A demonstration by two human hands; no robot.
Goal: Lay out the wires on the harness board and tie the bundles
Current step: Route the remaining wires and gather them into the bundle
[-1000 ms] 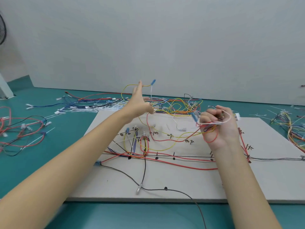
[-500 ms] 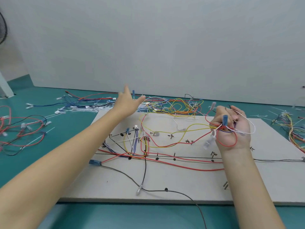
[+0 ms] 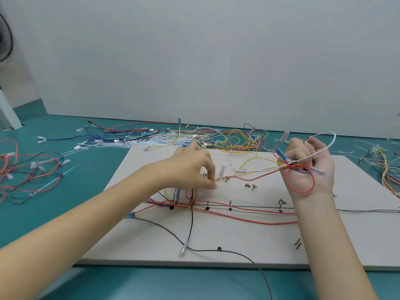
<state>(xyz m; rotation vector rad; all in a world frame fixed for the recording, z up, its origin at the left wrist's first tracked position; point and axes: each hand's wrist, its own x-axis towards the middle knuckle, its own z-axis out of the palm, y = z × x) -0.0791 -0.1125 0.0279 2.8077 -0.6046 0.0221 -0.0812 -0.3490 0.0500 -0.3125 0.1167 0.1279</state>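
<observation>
A white harness board lies on the teal surface, with red, black, yellow and blue wires routed past black pegs and markings. My left hand hovers low over the board's middle and pinches a wire near a white terminal. My right hand is raised at the right, palm toward me, gripping a bunch of red, white, yellow and blue wires with blue terminals. A white loop arcs above that hand. Red and yellow wires run from it down toward the left hand.
A tangle of loose wires lies behind the board's far edge. More red and black wires sprawl at the left, and a coloured bundle at the right. A black wire trails off the board's near edge. A grey wall stands behind.
My left hand came down and back from the far wire pile to the board's middle and closed on a wire. My right hand kept its bunch, rising slightly.
</observation>
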